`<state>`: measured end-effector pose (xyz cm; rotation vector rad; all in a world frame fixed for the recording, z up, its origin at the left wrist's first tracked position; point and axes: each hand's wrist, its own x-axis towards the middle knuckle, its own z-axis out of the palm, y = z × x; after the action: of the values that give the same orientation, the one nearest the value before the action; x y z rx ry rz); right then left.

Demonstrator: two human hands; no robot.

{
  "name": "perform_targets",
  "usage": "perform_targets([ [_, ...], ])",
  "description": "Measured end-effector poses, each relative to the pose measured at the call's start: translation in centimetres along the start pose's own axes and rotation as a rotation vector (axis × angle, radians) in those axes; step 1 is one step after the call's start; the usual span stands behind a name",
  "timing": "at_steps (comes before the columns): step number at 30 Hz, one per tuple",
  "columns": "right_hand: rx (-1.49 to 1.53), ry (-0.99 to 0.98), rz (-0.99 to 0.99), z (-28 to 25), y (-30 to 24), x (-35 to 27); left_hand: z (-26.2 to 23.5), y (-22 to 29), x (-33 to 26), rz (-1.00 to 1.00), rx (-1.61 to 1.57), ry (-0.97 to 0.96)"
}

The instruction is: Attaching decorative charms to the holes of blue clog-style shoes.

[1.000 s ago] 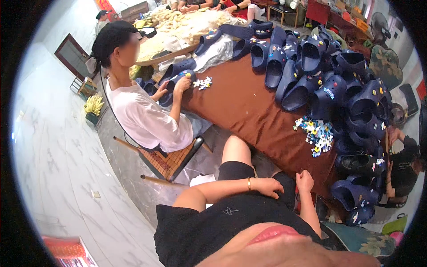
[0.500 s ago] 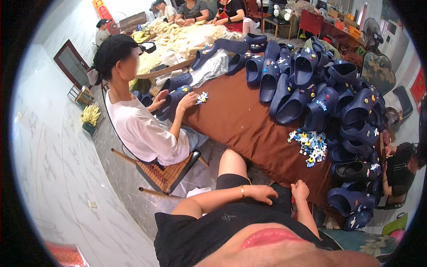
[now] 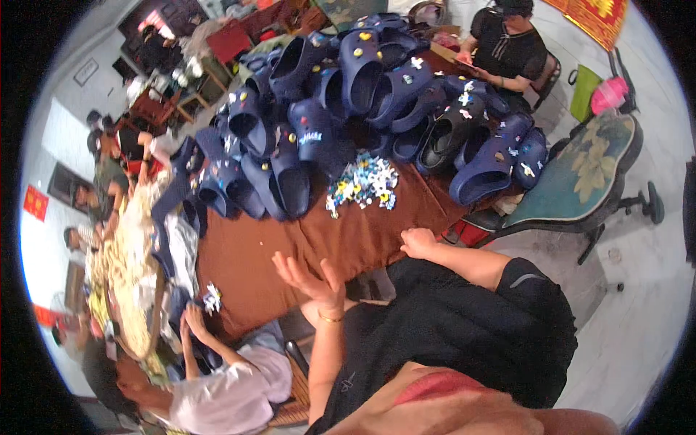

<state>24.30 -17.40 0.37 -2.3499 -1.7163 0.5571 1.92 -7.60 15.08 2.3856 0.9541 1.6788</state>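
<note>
Head view: the left hand (image 3: 308, 279) is seen raised above the near edge of a brown table (image 3: 254, 261), fingers spread wide and nothing held, a thin bracelet (image 3: 330, 317) at the wrist. The right hand (image 3: 419, 243) is closed into a loose fist resting at the table edge — whether anything is gripped inside cannot be told. Just beyond it a heap of small coloured charms (image 3: 362, 181) is spread on the brown surface, with dark blue clogs (image 3: 348, 94) piled behind. At the left end a seated person (image 3: 217, 395) in a pale shirt is bent over more clogs.
</note>
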Motion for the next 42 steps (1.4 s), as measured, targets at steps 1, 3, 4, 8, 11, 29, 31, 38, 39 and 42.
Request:
perform_targets([
  [1,0.002,-0.011,0.017,0.2,0.1,-0.2,1.2,-0.6,-1.0,-0.072,-0.011,-0.053],
  [3,0.008,0.013,0.024,-0.4,0.3,-0.5,3.4,-2.3,-2.9,-0.199,0.031,-0.155],
  [4,0.009,0.005,0.018,-0.3,0.2,-1.0,3.9,-3.4,-4.0,-0.192,0.031,-0.16],
  [8,-0.02,-0.047,0.053,-0.1,-0.2,-1.0,4.8,-8.5,-8.8,-0.355,0.205,-0.311],
  [11,-0.006,-0.055,0.029,0.0,-0.5,-0.4,4.8,-11.5,-12.1,-0.412,0.381,-0.401],
  [29,-0.108,-0.657,-0.441,-4.3,-4.8,6.6,6.7,-11.6,-13.8,-0.324,0.525,-0.43],
  [31,-0.301,-0.557,-0.708,-7.4,-10.7,7.9,5.9,-12.3,-14.3,-0.32,0.563,-0.388],
  [38,-0.401,-0.395,-1.003,-13.8,-23.1,11.2,6.1,-12.5,-14.1,-0.33,0.585,-0.377],
  [39,-0.393,-0.348,-0.988,-15.0,-26.2,11.6,6.8,-11.9,-13.5,-0.3,0.571,-0.366],
  [42,-0.393,-0.265,-1.063,-13.6,-32.7,6.6,5.0,-12.4,-14.5,-0.312,0.601,-0.365],
])
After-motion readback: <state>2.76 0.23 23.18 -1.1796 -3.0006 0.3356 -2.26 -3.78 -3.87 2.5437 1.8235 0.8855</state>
